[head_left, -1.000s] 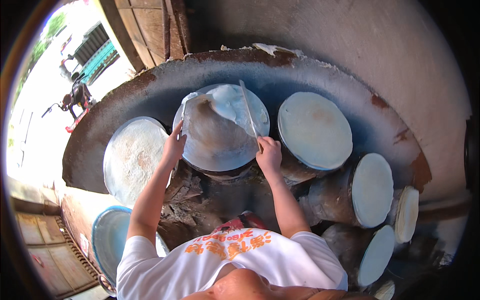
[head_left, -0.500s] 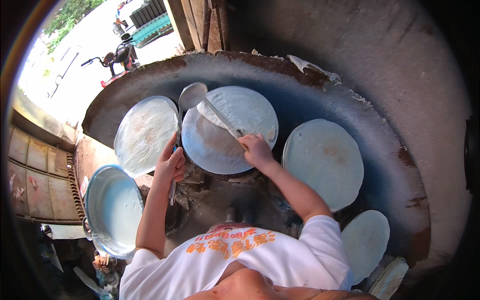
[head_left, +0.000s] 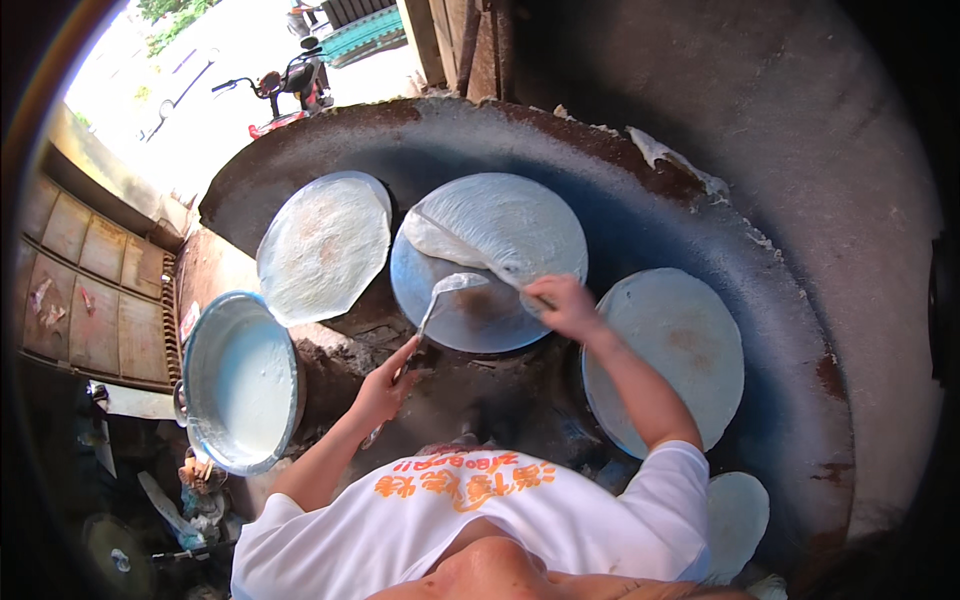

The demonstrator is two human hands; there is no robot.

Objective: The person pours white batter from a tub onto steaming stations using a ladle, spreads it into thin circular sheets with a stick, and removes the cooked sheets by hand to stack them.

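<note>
Left hand point(head_left: 383, 388) closed round ladle point(head_left: 432, 311), scoop held over middle round plate point(head_left: 488, 262). Right hand point(head_left: 562, 303) pinched on thin stick point(head_left: 470, 252), laid under half-lifted white sheet point(head_left: 495, 228) on that plate. Basin of white batter point(head_left: 240, 382) seen at left.

Single head view, fisheye, worn on the person's head, looking steeply down over their own white-shirted chest and both forearms. Faces forward onto a big round dark griddle point(head_left: 800, 330) with round cooking discs, close in. Left edge catches a batter basin point(head_left: 215, 330) near the body; top left looks out to a sunlit street. Edges bend and darken at rim.
</note>
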